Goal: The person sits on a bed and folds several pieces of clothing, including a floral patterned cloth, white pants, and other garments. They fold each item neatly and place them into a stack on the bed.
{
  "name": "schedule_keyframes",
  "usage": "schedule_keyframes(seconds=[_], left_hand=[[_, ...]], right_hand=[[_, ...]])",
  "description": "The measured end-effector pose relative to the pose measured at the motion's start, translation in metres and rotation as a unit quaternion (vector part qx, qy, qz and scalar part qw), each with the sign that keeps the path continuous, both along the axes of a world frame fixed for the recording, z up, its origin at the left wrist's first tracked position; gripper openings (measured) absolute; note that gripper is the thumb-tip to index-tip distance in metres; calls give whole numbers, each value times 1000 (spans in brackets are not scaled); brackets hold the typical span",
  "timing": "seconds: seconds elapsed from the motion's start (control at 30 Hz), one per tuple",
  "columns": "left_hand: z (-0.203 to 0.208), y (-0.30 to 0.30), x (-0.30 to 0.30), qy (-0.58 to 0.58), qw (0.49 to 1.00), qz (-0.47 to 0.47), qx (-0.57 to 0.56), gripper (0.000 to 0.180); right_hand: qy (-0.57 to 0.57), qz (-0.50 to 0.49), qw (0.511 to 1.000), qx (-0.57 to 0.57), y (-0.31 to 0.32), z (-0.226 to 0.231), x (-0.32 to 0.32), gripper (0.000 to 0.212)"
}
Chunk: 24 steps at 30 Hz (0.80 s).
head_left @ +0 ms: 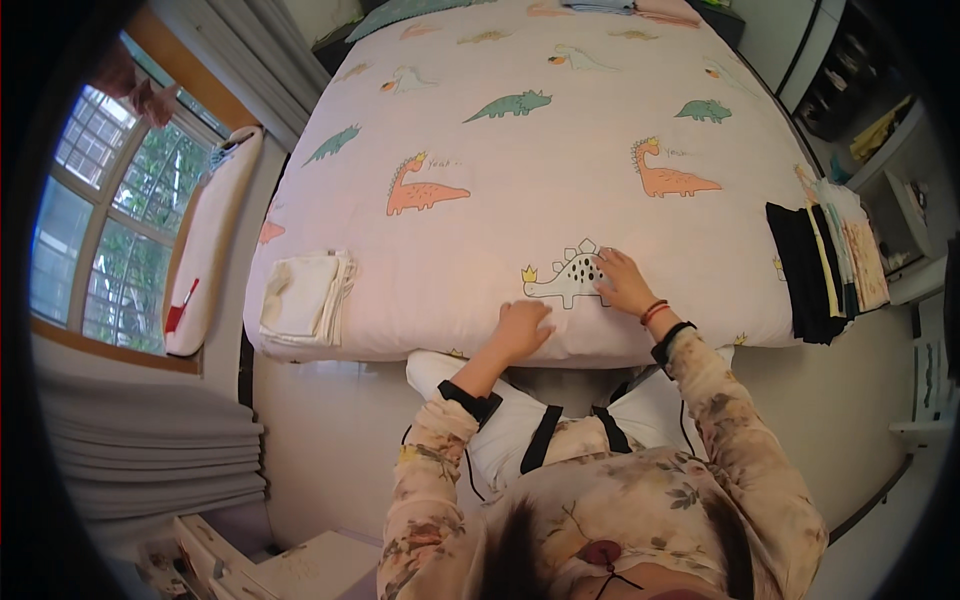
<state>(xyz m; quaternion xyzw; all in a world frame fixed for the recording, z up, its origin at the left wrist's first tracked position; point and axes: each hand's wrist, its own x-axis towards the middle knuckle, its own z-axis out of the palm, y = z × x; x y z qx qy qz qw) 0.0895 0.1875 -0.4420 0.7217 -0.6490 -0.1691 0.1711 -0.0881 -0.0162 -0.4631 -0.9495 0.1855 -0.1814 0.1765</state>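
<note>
A bed with a pale pink cover (pixel 540 160) printed with dinosaurs spreads out in front of me. My right hand (pixel 625 283) lies on the cover over a white spotted dinosaur print, fingers stretched out and holding nothing. Closer to the bed's front edge, my left hand (pixel 524 331) rests with its fingers loosely apart, and nothing shows in it. A folded stack of white cloth (pixel 300 298) sits at the left front corner of the bed. Toward the right front corner, a row of folded clothes (pixel 828 265), black, yellow, grey and patterned, hangs partly over the side.
A teal pillow (pixel 440 12) and folded blue and pink cloths (pixel 640 8) lie at the far end. On the left, a long pale padded board (pixel 222 225) holds a red brush (pixel 183 308) by the window. Open shelves (pixel 880 190) stand right; a drawer unit (pixel 310 572) stands lower left.
</note>
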Motion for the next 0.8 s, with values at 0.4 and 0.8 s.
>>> schedule_keyframes(seconds=[0.4, 0.8], left_hand=[[-47, -150, -9, -135, 977, 160, -32, 78], [-57, 59, 106, -143, 819, 530, 166, 94]], right_hand=[[285, 356, 861, 224, 137, 15, -10, 35], [109, -209, 965, -115, -14, -50, -75, 52]])
